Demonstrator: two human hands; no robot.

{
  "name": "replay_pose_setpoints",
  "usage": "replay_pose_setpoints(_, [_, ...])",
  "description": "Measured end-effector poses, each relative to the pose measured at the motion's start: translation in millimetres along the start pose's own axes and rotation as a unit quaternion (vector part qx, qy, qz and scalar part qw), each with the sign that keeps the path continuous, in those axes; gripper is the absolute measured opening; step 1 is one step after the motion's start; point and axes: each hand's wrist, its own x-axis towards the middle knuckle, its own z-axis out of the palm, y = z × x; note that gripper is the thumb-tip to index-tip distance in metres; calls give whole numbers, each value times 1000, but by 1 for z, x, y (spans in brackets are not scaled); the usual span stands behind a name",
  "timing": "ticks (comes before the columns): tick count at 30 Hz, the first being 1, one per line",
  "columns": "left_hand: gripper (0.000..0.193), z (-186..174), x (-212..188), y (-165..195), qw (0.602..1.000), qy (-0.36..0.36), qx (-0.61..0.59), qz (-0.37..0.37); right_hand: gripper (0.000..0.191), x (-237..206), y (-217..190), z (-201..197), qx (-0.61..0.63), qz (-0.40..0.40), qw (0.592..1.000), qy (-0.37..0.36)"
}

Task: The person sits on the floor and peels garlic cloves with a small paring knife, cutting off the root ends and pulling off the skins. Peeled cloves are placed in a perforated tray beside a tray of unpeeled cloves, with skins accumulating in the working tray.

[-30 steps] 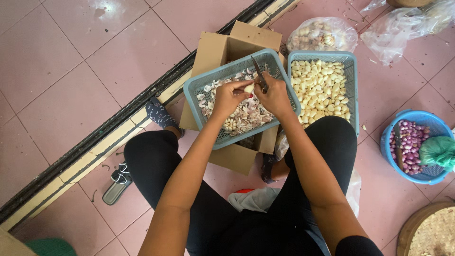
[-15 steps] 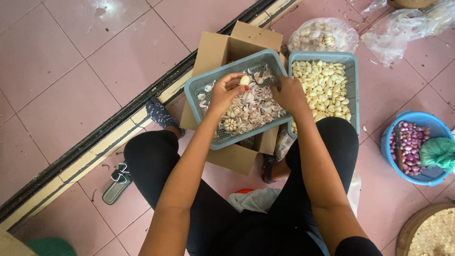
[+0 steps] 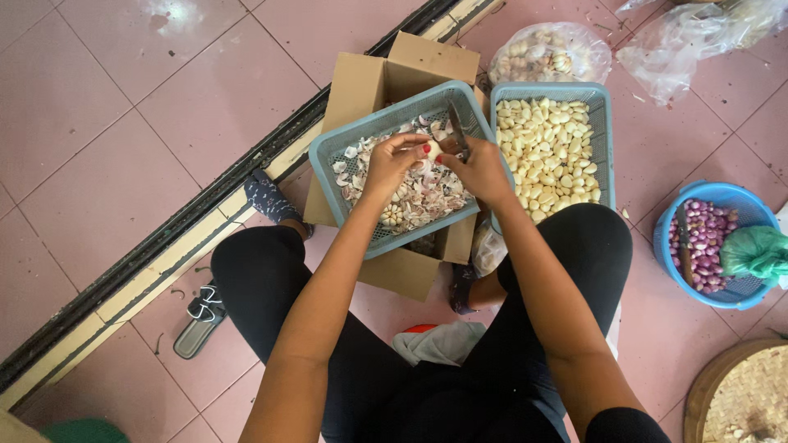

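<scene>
My left hand (image 3: 392, 164) pinches a pale garlic clove (image 3: 431, 151) over a blue-grey basket (image 3: 328, 152) full of garlic skins and cloves. My right hand (image 3: 480, 171) meets it at the clove and grips a small knife (image 3: 456, 125), blade pointing away from me. That basket rests on an open cardboard box (image 3: 361, 82). Just to the right, a second blue-grey basket (image 3: 599, 123) holds peeled cloves (image 3: 546, 156).
A clear bag of garlic (image 3: 546, 51) lies behind the baskets. A round blue basket of shallots (image 3: 706, 238) with a green bag (image 3: 759, 250) sits at right, a woven tray (image 3: 743, 394) bottom right. A sandal (image 3: 197, 316) lies by the floor channel (image 3: 164, 238).
Both hands shifted slightly left and nearer over the skins basket. The knife, earlier raised above the right hand, now sits lower beside the clove.
</scene>
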Motion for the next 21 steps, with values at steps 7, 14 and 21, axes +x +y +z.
replay_pose_setpoints(7, [18, 17, -5, 8, 997, -76, 17, 22, 26, -11, 9, -24, 263, 182, 945, -70])
replay_pose_setpoints(14, [14, 49, -15, 35, 968, -33, 160, 191, 32, -14, 7, -36, 409, 188, 892, -38])
replay_pose_setpoints(21, [8, 68, -22, 52, 886, -5, 345, 311, 37, -13, 3, -40, 400, 197, 895, -29])
